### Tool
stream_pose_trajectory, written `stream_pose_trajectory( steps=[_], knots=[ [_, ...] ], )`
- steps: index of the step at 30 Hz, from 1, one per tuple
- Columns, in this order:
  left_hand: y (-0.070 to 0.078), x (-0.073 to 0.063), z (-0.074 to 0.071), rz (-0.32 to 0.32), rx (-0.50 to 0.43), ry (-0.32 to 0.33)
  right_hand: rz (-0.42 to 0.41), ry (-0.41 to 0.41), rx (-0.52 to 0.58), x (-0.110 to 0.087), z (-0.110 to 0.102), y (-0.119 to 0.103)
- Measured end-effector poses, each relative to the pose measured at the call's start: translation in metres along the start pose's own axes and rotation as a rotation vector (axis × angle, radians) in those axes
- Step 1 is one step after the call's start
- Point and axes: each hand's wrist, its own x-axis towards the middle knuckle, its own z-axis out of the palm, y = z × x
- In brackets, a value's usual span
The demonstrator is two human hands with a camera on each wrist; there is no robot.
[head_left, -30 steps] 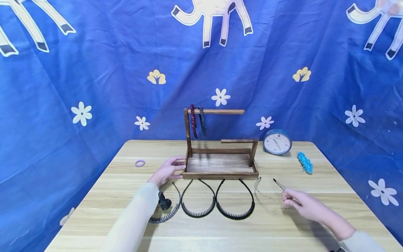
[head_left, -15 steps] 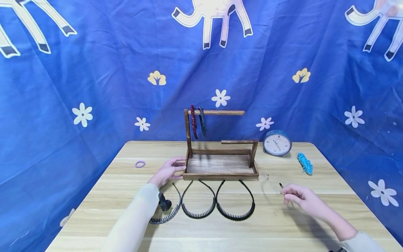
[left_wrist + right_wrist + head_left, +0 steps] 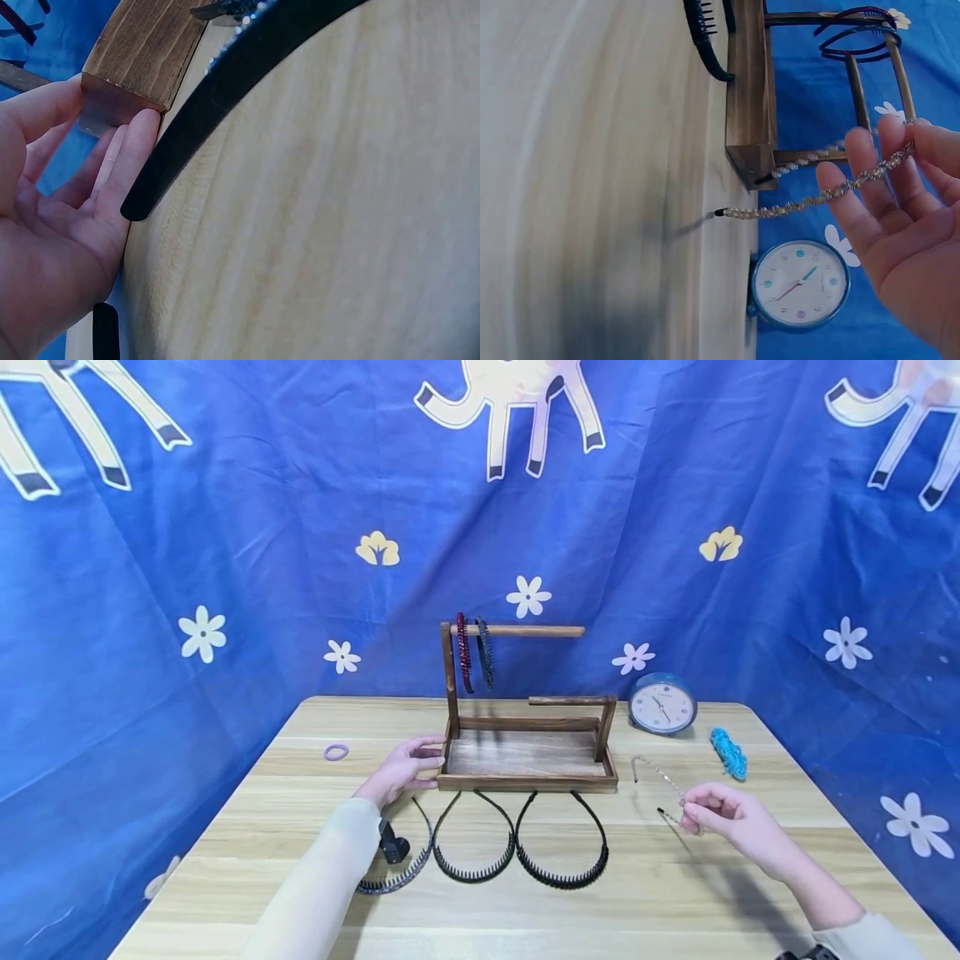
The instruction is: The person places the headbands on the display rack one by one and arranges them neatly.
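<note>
Beaded headband (image 3: 802,203) pinched in right hand (image 3: 731,820), relaxed left hand (image 3: 401,772) touching one rack (image 3: 528,783), three tabletop headbands (image 3: 474,877), two hanging headbands (image 3: 464,653)

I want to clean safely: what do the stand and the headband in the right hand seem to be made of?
The stand looks like brown-stained wood with low sheen; grain lines show. The headband seems covered in shiny beads, perhaps glass or plastic, since small segments glint; its core I cannot tell.

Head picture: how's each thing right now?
Right hand: pinching beaded headband
Beaded headband: held
Left hand: touching rack
Rack: standing
Red headband: hanging
Blue headband: hanging
Gray headband: lying
Left black headband: lying
Right black headband: lying
Clock: standing
Purple ring: lying flat
Blue bundle: lying
</note>
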Motion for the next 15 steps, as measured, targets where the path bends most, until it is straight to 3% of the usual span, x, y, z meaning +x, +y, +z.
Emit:
stream_pose_trajectory(
  steps=[7, 11, 15],
  knots=[
    [-0.002, -0.001, 0.002, -0.010, 0.004, -0.006, 0.002, 0.015, 0.084, 0.003, -0.010, -0.008],
    [-0.003, -0.001, 0.000, -0.005, 0.002, -0.022, -0.019, -0.012, 0.284, 0.008, -0.016, -0.016],
    [0.006, -0.006, 0.002, -0.009, 0.007, -0.034, -0.063, -0.042, 0.486, 0.014, -0.020, -0.024]
  ],
)
